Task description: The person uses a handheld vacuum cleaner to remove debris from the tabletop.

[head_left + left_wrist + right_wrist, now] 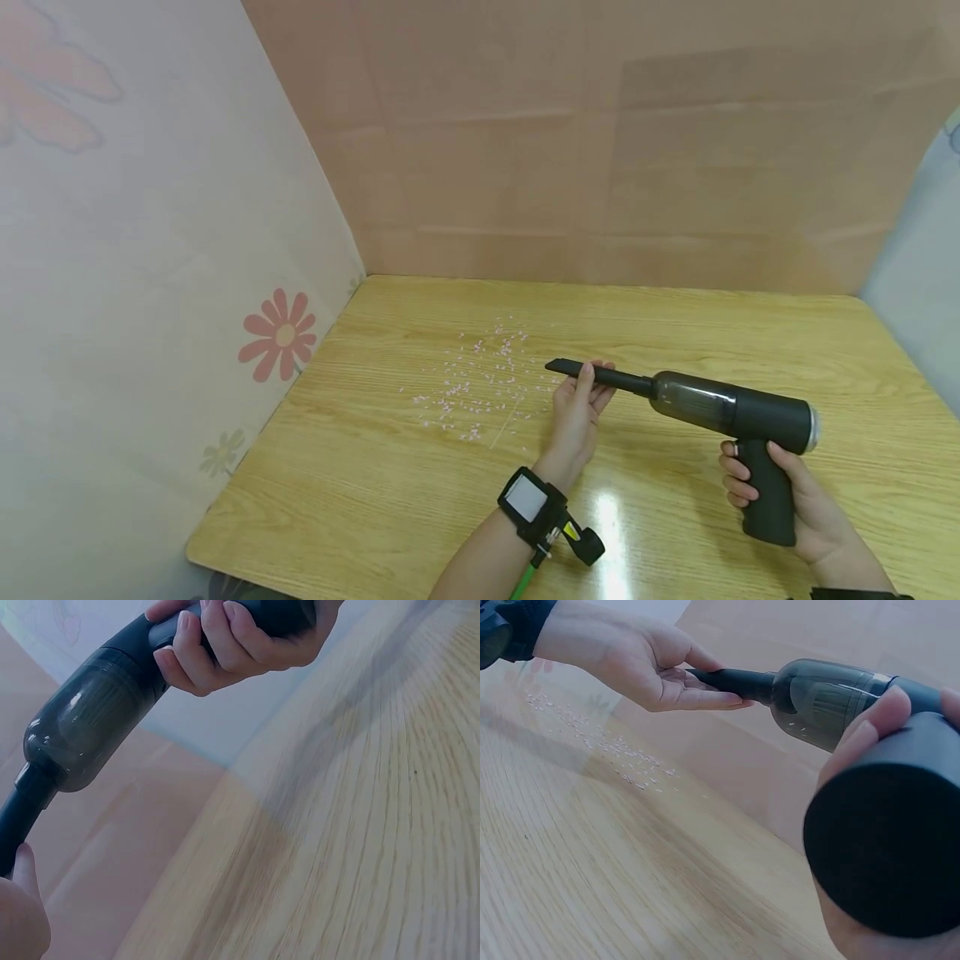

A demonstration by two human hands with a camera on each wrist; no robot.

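A black handheld vacuum cleaner (772,417) with a clear dust cup (693,400) is held above the table. My right hand (806,500) grips its handle, fingers wrapped around the front; the right wrist view shows the handle's round base close up. With thumb and fingers, my left hand (576,412) pinches the narrow crevice nozzle (622,379) at the front, its flat tip pointing left. A few light specks show in the dust cup in the right wrist view. Small pale pink scraps (457,392) lie scattered on the table, left of the nozzle tip.
The wood-grain table (337,467) meets a brown paper-covered wall (480,167) at the back. A pale wall with flower prints (277,333) stands along the left side. On my left wrist sits a black strap (532,504) with a green cable (522,583).
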